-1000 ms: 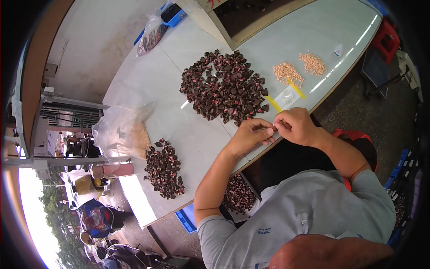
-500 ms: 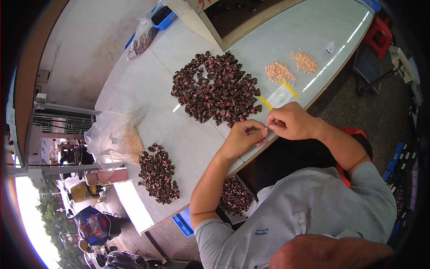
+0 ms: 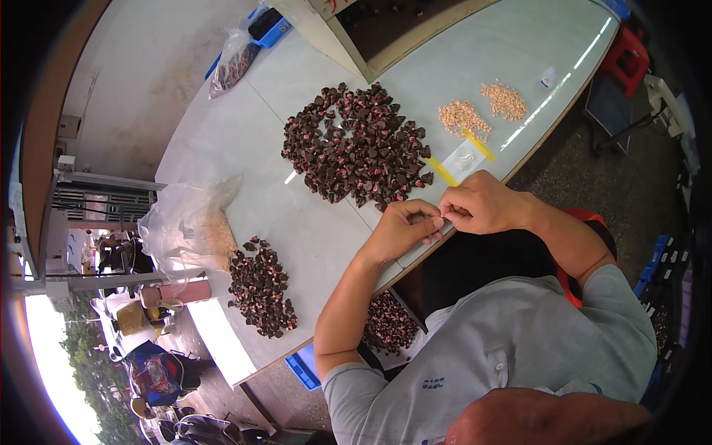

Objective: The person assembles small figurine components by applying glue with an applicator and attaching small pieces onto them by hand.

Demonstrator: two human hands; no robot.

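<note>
My left hand (image 3: 406,231) is closed in a pinch at the table's near edge, thumb against fingertips. Its fingertips meet those of my right hand (image 3: 483,203), which is pinched shut too. Whatever lies between them is too small and too hidden to name. Just beyond the left hand spreads a big pile of small dark brown pieces with pink-red spots (image 3: 356,152). Beyond the right hand, a clear white patch (image 3: 465,158) lies on the table between two yellow tape strips. Two heaps of small pale beige pieces (image 3: 461,119) are farther off.
A smaller heap of dark pieces (image 3: 261,289) lies at the table's left, beside a clear plastic bag (image 3: 185,230) holding pale pieces. A box-like shelf (image 3: 326,37) stands at the back. Under the table edge sits a container of dark pieces (image 3: 388,324).
My right hand has shifted very slightly at the fingertips. Both hands stay pinched together in the same place; the piles look the same.
</note>
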